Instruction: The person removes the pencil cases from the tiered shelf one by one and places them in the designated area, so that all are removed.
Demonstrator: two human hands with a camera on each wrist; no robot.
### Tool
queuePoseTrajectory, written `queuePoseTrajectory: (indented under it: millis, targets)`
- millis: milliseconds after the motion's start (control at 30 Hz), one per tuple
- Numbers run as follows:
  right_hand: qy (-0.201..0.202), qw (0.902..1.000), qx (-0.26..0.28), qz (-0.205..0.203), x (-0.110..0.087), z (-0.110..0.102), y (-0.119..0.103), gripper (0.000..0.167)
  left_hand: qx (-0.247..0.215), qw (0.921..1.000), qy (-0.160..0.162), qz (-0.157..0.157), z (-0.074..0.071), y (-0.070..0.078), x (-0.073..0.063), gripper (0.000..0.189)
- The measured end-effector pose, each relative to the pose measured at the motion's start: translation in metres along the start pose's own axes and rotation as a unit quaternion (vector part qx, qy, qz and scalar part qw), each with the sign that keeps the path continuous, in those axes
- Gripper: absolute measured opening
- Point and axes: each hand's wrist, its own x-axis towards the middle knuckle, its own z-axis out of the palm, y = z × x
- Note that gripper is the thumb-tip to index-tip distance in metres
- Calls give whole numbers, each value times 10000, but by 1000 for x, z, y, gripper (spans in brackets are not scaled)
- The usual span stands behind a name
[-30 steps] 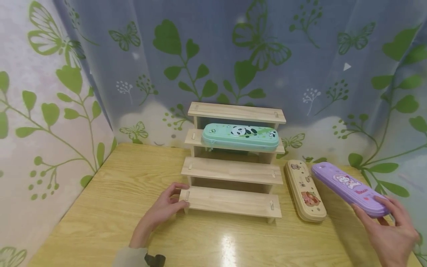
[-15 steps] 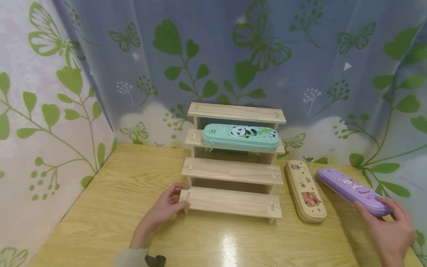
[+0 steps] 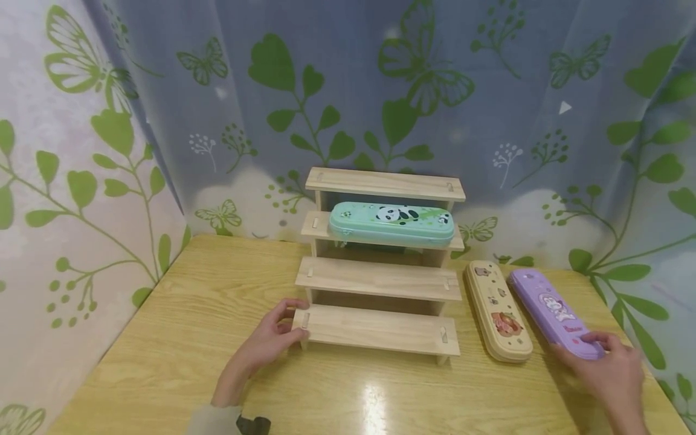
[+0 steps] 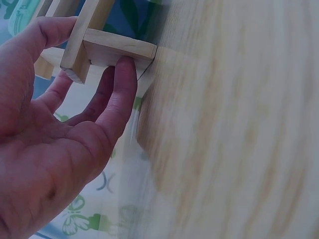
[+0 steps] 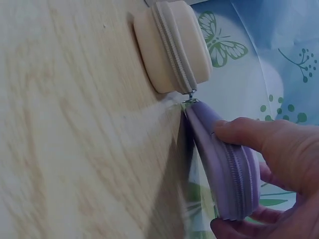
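Note:
My left hand (image 3: 266,341) grips the left end of the lowest step of a four-tier wooden display rack (image 3: 375,329). In the left wrist view the thumb and fingers go round the end of that wooden step (image 4: 119,46). At the right, my right hand (image 3: 611,371) holds the near end of a purple zipped pencil case (image 3: 551,307) with a cartoon print. The right wrist view has the purple case (image 5: 227,169) tilted, its held end raised and a shadow beneath. Left of it lies a cream pencil case (image 3: 489,296) with a bear print.
A mint-green panda pencil case (image 3: 391,223) lies across the rack's second tier from the top. Bare wooden table (image 3: 217,272) stretches left of the rack and in front of it. A printed leaf-and-butterfly curtain (image 3: 348,78) hangs right behind.
The purple pencil case has come lower and swung round to lie nearly parallel to the cream one, my right hand moving left with it. My left hand has stayed on the rack.

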Motion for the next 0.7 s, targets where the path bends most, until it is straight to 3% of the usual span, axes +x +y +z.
queuePoseTrajectory:
  millis: [233,700]
  targets:
    - [-436,9988,-195,145,3,5,2,75,24,10000,54,-23,1,0,2,49]
    - [-410,9988,-150,237,7,10,-1,71,5,10000,-2,66,-1,-2,1,50]
